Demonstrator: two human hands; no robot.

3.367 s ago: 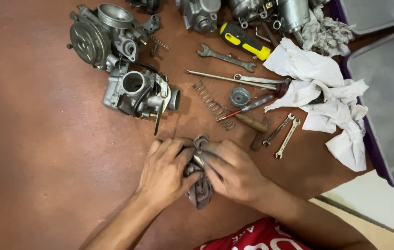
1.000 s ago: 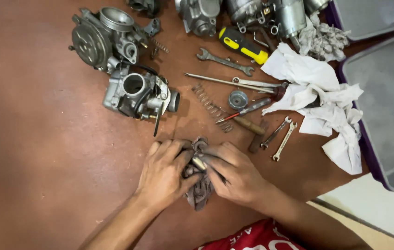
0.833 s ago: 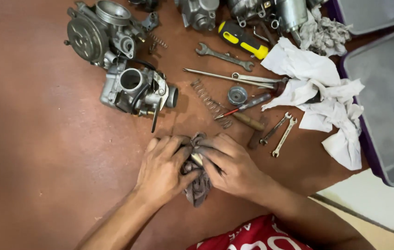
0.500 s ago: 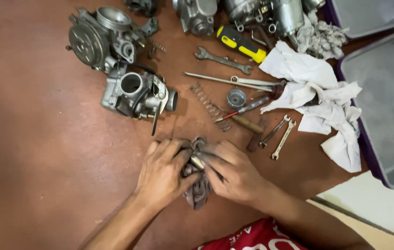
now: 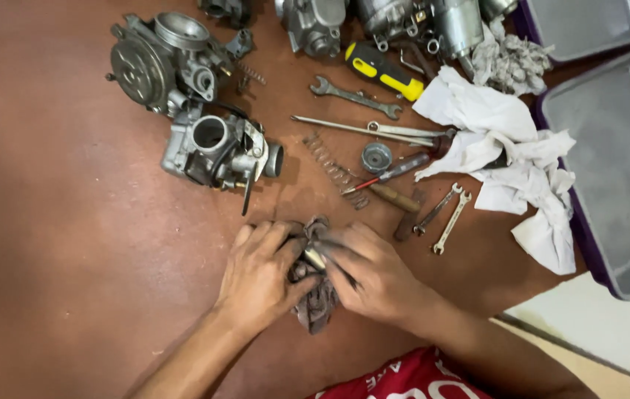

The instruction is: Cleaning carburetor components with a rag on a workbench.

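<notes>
— Both hands were low on the brown bench (image 5: 71, 244), the left hand (image 5: 259, 277) and the right hand (image 5: 370, 273) closed around a grimy rag (image 5: 316, 307), fingers pressed together over it.

— And inside the rag?

— A small metal part (image 5: 315, 258), I thought, pinched between the thumbs; most of it was buried in the cloth, so I couldn't say what kind.

— Where was the risk?

— Slippage, in my judgement. A small oily piece could have squirted out of the rag and rolled off among the spring (image 5: 333, 168), the little wrenches (image 5: 444, 214) and the red-handled screwdriver (image 5: 389, 172) just beyond the knuckles.

— And the carburettor (image 5: 219, 148)?

— Near the left hand. A sharp elbow could have knocked it.
</notes>
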